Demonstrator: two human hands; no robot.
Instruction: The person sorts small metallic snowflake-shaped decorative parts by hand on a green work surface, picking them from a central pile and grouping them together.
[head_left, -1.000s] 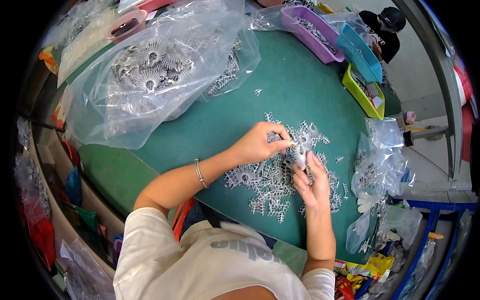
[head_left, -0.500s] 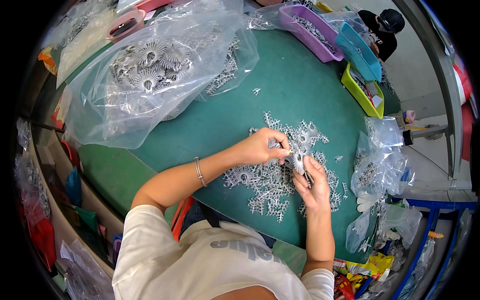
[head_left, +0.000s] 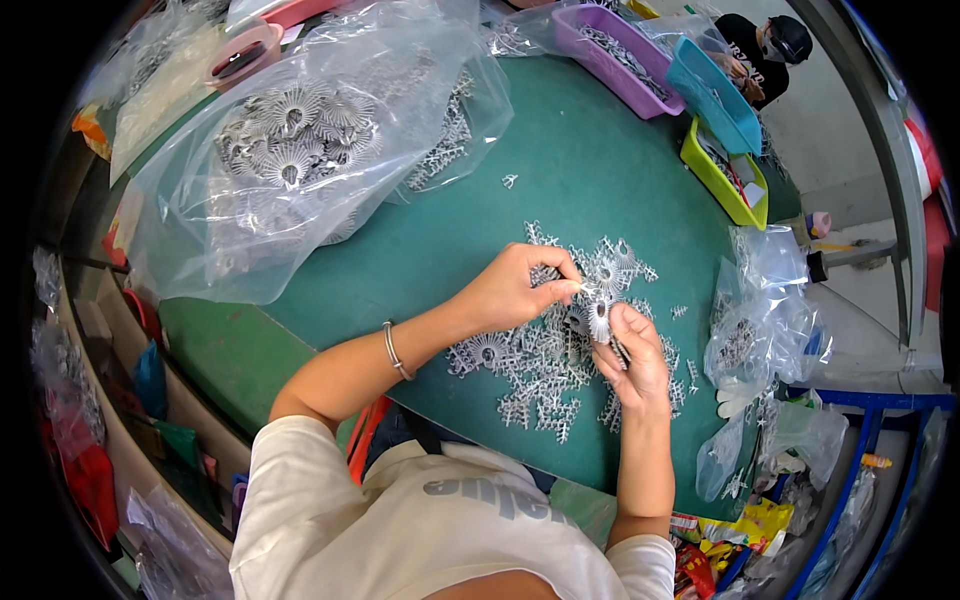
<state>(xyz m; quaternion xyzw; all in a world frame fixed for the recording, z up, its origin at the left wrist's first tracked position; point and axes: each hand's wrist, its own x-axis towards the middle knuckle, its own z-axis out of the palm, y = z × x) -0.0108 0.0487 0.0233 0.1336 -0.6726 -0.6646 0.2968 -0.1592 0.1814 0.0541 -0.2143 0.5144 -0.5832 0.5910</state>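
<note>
Your left hand (head_left: 515, 290) reaches in from the left, wrist bent, fingers curled and pinched on a small grey plastic sprue piece (head_left: 598, 318). Your right hand (head_left: 632, 355) comes up from below, thumb raised, fingers closed around that same piece from the other side. Both hands meet just above the pile of grey sprue parts (head_left: 540, 365) spread on the green tabletop (head_left: 420, 250). A clear bag of round sprues (head_left: 290, 150) lies well apart, upper left.
</note>
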